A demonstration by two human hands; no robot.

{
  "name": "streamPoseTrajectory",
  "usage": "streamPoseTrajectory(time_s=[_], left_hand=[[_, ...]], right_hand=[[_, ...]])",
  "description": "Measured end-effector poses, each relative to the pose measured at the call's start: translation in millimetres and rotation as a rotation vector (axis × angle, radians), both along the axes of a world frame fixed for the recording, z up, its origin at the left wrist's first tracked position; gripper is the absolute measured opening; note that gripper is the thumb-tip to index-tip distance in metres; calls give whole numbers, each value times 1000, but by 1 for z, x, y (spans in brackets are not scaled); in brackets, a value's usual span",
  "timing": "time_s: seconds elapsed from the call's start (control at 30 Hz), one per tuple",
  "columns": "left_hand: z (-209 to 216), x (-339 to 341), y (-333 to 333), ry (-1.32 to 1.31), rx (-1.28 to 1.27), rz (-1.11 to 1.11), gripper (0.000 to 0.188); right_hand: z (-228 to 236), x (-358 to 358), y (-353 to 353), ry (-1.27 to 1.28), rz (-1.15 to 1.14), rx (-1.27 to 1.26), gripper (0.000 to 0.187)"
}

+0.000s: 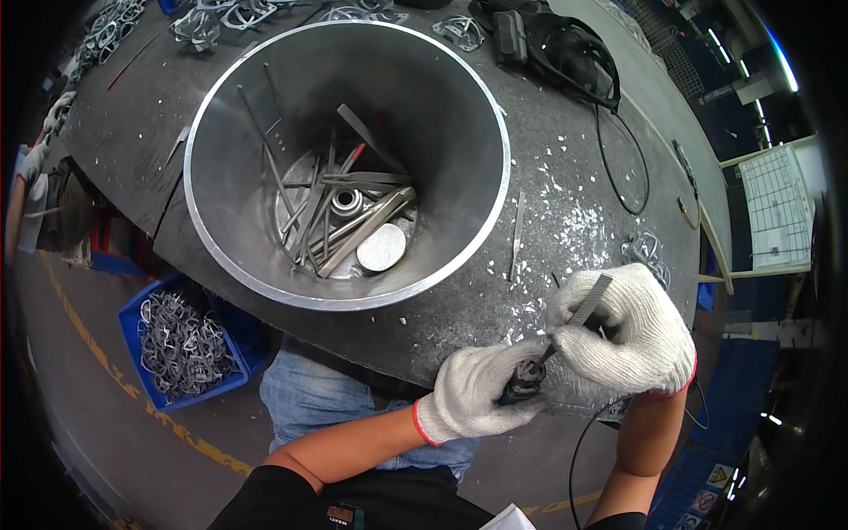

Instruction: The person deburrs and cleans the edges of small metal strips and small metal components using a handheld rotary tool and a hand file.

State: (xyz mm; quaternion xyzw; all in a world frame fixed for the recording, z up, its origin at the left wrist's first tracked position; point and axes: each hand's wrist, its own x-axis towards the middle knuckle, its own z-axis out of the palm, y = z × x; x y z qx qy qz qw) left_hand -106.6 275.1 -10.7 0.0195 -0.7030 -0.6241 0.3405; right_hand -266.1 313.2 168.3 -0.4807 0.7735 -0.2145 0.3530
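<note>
Both my hands wear white knit gloves with red cuffs. My left hand (481, 389) is wrapped round a dark cylindrical tool (525, 380), perhaps a handpiece, mostly hidden in the palm. Close beside it, my right hand (627, 331) pinches a flat metal file (590, 300), its cross-cut end slanting up past the fingers. The file's lower end runs down to the dark tool; whether the two are joined I cannot tell. A large metal drum (481, 256) stands open-topped to the left, holding several files, rods, a ring-shaped part and a round pale disc.
Metal chips lie scattered on the dark table (459, 331), with a thin file (518, 237) among them. A blue bin (181, 402) of metal parts sits lower left. A black bag (565, 53) and a thin cable (643, 199) lie at the far right. Another person's gloved hand (34, 163) shows far left.
</note>
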Motion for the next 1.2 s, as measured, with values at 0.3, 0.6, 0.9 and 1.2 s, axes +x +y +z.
streamPoseTrajectory(time_s=[0.3, 0.6, 0.9, 1.2], left_hand=[[-5, -1, -1, -9, -22, -42, 71], [-9, 2, -1, -41, -25, -48, 73], [-1, -1, 3, -8, -38, 31, 62], [-3, -2, 1, -18, -3, -25, 60]], right_hand=[[4, 19, -11, 201, 1, 2, 15], [-2, 41, -6, 403, -105, -73, 19], [-3, 22, 23, -431, -643, -283, 34], [-18, 15, 26, -475, -559, -199, 25]])
